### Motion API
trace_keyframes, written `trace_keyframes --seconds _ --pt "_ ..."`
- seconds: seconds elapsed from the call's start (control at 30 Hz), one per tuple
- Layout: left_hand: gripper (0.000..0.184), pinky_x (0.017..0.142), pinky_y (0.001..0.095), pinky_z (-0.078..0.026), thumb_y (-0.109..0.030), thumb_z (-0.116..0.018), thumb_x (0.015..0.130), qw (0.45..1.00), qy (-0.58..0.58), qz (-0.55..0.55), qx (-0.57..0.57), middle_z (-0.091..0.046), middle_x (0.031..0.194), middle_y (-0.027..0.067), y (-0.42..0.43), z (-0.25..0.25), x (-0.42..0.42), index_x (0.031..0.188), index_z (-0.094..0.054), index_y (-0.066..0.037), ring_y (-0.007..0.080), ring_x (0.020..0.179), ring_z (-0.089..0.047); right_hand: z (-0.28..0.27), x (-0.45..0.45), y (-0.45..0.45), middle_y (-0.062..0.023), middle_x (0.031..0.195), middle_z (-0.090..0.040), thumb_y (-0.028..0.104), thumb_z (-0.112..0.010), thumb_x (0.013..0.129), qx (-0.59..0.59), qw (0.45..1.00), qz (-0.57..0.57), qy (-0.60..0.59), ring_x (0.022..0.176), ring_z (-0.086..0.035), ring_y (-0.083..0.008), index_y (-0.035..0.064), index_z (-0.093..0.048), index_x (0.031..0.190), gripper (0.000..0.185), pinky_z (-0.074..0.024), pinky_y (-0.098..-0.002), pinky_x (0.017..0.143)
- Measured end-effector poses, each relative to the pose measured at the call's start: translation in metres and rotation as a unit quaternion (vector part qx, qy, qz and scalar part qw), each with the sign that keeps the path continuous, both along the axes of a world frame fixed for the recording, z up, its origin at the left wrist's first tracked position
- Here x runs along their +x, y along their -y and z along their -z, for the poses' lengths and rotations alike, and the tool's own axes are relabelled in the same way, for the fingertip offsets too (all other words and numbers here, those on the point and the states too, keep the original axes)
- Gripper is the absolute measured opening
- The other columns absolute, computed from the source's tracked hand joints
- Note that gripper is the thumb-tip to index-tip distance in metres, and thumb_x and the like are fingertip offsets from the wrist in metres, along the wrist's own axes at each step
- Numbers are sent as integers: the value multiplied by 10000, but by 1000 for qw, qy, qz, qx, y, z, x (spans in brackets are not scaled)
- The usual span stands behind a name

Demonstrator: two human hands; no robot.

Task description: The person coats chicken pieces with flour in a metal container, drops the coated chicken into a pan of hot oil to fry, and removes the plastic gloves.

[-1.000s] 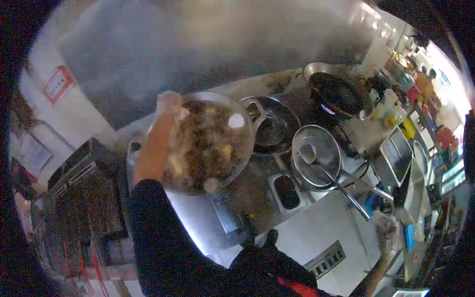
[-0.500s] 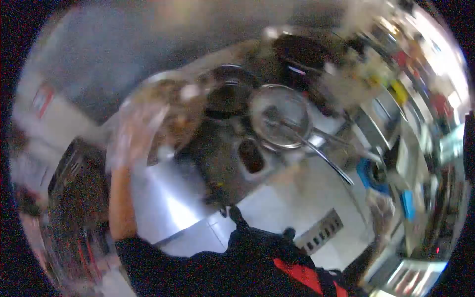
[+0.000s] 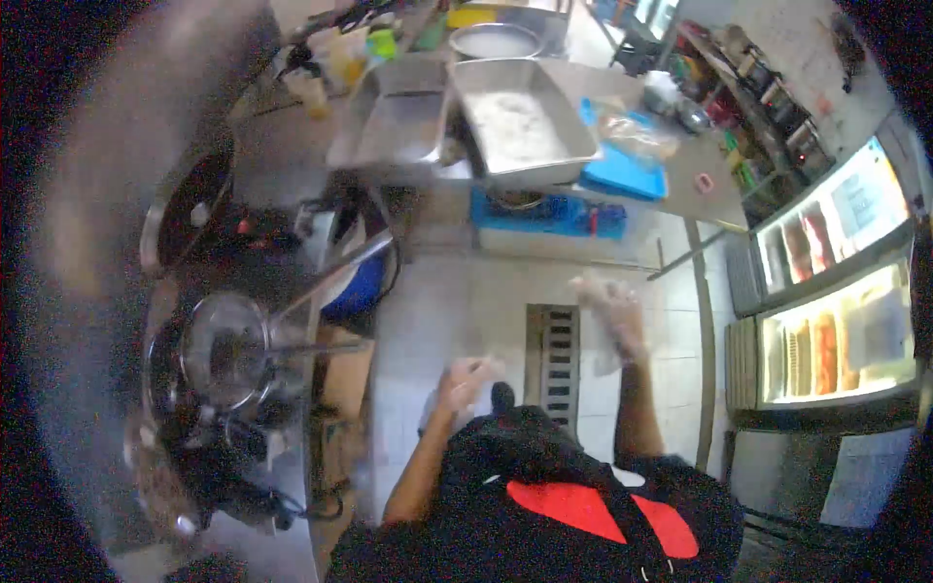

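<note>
My left hand [image 3: 465, 387], in a clear plastic glove, is low in front of my body above the tiled floor. Its fingers look curled but are smeared by motion. My right hand [image 3: 614, 313], also gloved, is raised farther forward with its fingers apart and nothing in it. Ahead on the table stands a deep metal tray [image 3: 559, 167] with white powder, which looks like flour. Beside it on the left is a second metal tray [image 3: 398, 131]. A blue tray [image 3: 627, 175] lies right of them, with a clear plastic bag [image 3: 637, 134] on it. Neither hand touches these.
On the left, a round mesh strainer [image 3: 228, 335] with a long handle rests over the stove area. A round metal bowl [image 3: 496, 41] stands behind the trays. Lit display fridges [image 3: 841, 340] line the right. A drain grate [image 3: 551, 360] is set in the floor.
My view has swung right, from the stove and pans toward the table with trays. My left hand has come away from the large pan at the stove's far side and back near my body.
</note>
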State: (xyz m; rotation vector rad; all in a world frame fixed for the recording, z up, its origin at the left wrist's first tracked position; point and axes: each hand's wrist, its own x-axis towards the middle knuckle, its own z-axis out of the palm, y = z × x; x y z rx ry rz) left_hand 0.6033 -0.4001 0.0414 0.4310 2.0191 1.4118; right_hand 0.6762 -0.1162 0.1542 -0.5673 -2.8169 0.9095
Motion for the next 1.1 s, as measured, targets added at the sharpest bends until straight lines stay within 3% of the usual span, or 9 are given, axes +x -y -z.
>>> trace_keyframes --seconds 0.07,0.2,0.43,0.63,0.73,0.87,0.97,1.03,1.1 --pt "330 715 274 -467 -333 -552 867 995 -20 66 66 -667 809 65 -75 -27 -29 931 -674 -33 134 748 -590 69 18 -26 -60 1156 -564 212 -497 854 38 995 -35 -80 989 -551 -264 212 -530 1209 356 -464 -382 805" --pt "363 687 289 -463 -346 -537 877 975 -63 120 178 -666 780 76 -178 -47 -101 987 -660 -22 111 698 -567 43 44 -37 -85 977 -631 262 -534 888 -215 966 94 -111 859 -583 -164 77 -635 1009 243 -478 -296 744" --pt "480 821 345 -478 -454 -536 824 966 -229 109 -48 -644 1006 170 -328 -80 -287 1103 -621 -72 261 900 -625 70 48 -111 -95 885 -662 229 -550 889 -197 942 237 -133 774 -609 -141 3 -660 940 256 -487 -267 701" --pt "450 893 379 -427 -359 -524 802 806 -487 220 -255 -581 1108 153 -484 55 -491 1165 -560 -96 277 1029 -550 48 -73 -185 -79 965 -671 243 -498 905 -185 937 222 -197 892 -622 -164 28 -653 1005 283 -473 -290 814" --pt "464 947 416 -377 -337 -528 794 802 -458 237 -301 -498 1219 169 -496 56 -532 1196 -536 -107 282 1128 -479 37 -163 -219 -98 911 -673 333 -568 854 -241 905 322 -140 833 -626 -191 51 -662 985 325 -475 -307 762" --pt "503 977 450 -350 -337 -560 771 865 -334 244 -283 -446 1288 192 -508 84 -547 1208 -514 -91 301 1193 -434 -23 -274 -251 -118 829 -662 359 -599 826 32 977 204 46 737 -610 -193 106 -676 952 293 -464 -322 690" --pt "590 903 441 -419 -405 -642 729 911 -232 224 -257 -541 1159 215 -520 131 -562 1149 -520 -9 342 1088 -514 10 -352 -289 -122 816 -657 373 -601 820 213 976 48 -25 767 -604 -179 82 -675 925 318 -451 -333 685" --pt "645 857 444 -452 -418 -671 709 943 -174 162 -231 -567 1102 235 -512 133 -553 1163 -507 9 361 1027 -546 -15 -425 -296 -117 824 -661 381 -577 831 -156 977 146 -4 780 -614 -227 53 -672 912 351 -457 -355 701" --pt "449 758 418 -520 -218 -596 812 999 9 37 -1 -581 1034 160 -512 173 -534 1147 -463 50 298 894 -596 32 -478 -327 -124 876 -639 271 -559 849 -129 986 78 -71 790 -601 -249 61 -655 964 258 -467 -358 688"
